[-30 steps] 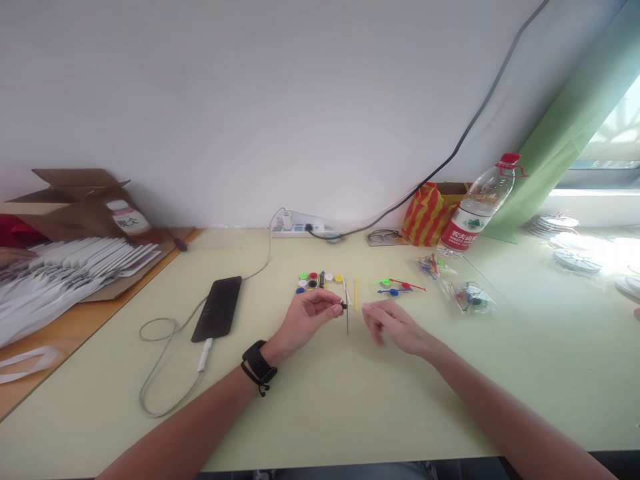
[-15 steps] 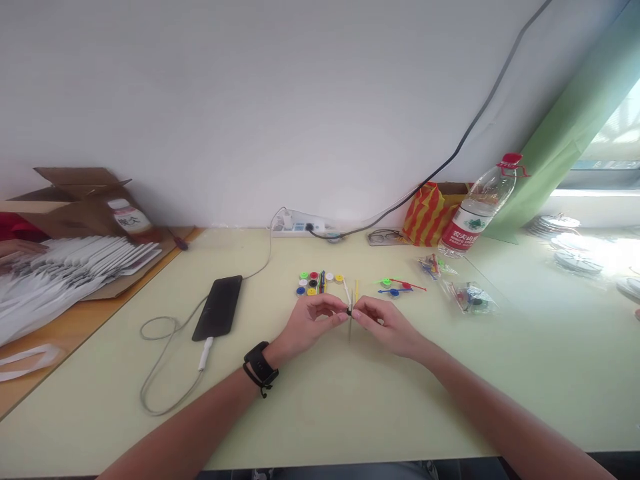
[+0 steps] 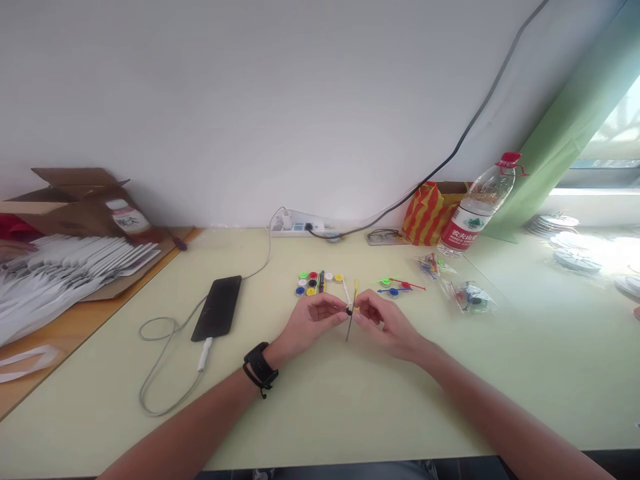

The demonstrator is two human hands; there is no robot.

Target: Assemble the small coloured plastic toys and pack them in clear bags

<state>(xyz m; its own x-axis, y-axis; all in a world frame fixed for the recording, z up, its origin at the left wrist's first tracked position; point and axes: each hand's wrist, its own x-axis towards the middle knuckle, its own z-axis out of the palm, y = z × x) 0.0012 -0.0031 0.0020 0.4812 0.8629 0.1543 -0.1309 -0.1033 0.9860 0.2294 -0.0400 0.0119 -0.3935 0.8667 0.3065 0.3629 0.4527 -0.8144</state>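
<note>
My left hand (image 3: 317,320) pinches a small black spinner base (image 3: 349,311) between thumb and fingertips. A thin dark arrow pointer (image 3: 349,329) stands at that base, slightly tilted and seen nearly edge-on. Just right of the pointer is my right hand (image 3: 390,327), fingers curled, thumb and index fingertips a little apart, with no clear grip on it. Behind the hands lie a white arrow (image 3: 346,289) and a yellow arrow (image 3: 356,287). Small coloured round bases (image 3: 313,283) lie left of them. To the right are a blue arrow spinner (image 3: 394,292) and a red arrow (image 3: 411,285).
A black phone (image 3: 217,309) with a white cable lies left. At the wall sit a power strip (image 3: 295,225), glasses (image 3: 384,237), a striped bag (image 3: 424,217) and a large bottle (image 3: 473,217). Plastic packets (image 3: 470,297) lie right. Cardboard and white stacked items (image 3: 85,260) occupy the far left.
My right fingertips have eased slightly right, away from the black base. The dark pointer has tilted, its lower end moving left. My left hand keeps its pinch.
</note>
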